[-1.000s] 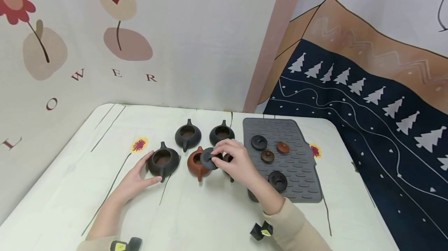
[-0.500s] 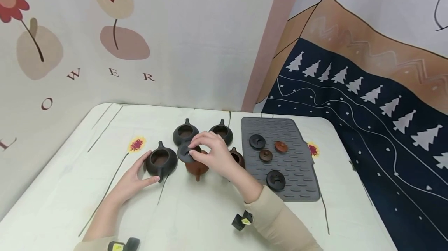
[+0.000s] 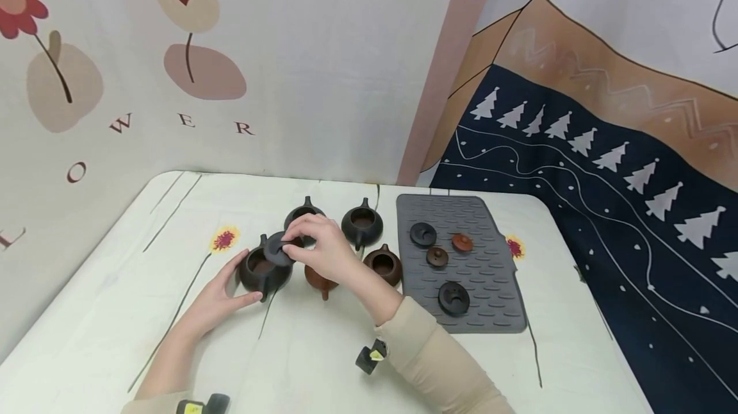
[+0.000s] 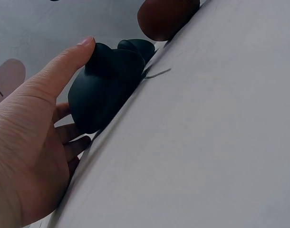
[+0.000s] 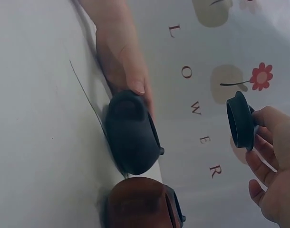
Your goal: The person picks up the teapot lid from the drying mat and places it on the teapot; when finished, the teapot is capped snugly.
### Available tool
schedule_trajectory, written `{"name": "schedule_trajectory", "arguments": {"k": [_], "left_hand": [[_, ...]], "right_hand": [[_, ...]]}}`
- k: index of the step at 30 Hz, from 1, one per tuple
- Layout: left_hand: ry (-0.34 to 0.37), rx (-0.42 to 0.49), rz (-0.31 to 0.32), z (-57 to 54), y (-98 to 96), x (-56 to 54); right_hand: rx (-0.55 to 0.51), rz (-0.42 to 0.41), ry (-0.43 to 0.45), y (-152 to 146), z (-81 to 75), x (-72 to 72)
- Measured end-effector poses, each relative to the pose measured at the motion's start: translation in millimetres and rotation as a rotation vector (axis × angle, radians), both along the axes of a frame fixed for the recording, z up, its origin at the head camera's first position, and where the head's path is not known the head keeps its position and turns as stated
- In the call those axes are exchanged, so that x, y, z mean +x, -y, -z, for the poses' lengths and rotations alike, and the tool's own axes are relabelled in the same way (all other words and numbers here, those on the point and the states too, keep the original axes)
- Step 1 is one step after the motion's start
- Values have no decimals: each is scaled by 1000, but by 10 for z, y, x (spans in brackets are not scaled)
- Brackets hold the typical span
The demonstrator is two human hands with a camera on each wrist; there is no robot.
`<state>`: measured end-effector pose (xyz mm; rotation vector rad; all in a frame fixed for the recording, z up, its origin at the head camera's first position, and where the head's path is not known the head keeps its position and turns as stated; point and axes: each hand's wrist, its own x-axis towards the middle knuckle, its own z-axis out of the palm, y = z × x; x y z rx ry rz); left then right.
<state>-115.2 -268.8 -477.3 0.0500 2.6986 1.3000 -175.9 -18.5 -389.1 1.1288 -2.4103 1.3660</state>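
On the white-covered table (image 3: pixel 323 356): dark teapot (image 3: pixel 273 281), upright, leftmost of 5 small pots — left hand (image 3: pixel 216 302) cupped round its left side, thumb at the near protrusion, fingers curving behind. Dark lid (image 3: pixel 273 251), its top pinched between thumb and fingertips of the right hand (image 3: pixel 325 247); held in the air over that pot's far right rim, underside downward, the 2 pieces apart in the right wrist view. Red-brown teapot (image 3: pixel 320 281), just right of the held pot, partly hidden by the right hand. Dark brown teapot (image 3: pixel 383 266), further right, just beside the mat (image 3: pixel 496 279), mouth uppermost. Back row, 2 pots: back-left black teapot (image 3: pixel 291 222), partly hidden by the same hand; back-right black teapot (image 3: pixel 362 232), in full view. Mat, grey and ribbed, bearing 4 lids — far black lid (image 3: pixel 423 234), red-brown lid (image 3: pixel 462 243) to its right, brown lid (image 3: pixel 437 257) slightly nearer, near black lid (image 3: pixel 453 298) toward the front.
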Motion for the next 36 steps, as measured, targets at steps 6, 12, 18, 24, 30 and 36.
{"name": "schedule_trajectory", "arguments": {"k": [6, 12, 18, 24, 30, 36], "left_hand": [[-16, 29, 11, 15, 12, 7], [-22, 53, 18, 26, 15, 5], [0, 39, 3, 5, 1, 8], [-21, 72, 18, 3, 6, 20], [-38, 104, 27, -4, 12, 29], [-45, 101, 26, 9, 11, 22]], "right_hand": [[21, -6, 17, 131, 34, -57], [78, 14, 42, 262, 106, -103], [139, 31, 65, 382, 215, -123], [161, 42, 86, 470, 330, -143], [186, 43, 82, 556, 443, -174], [216, 51, 82, 595, 527, -180]]}}
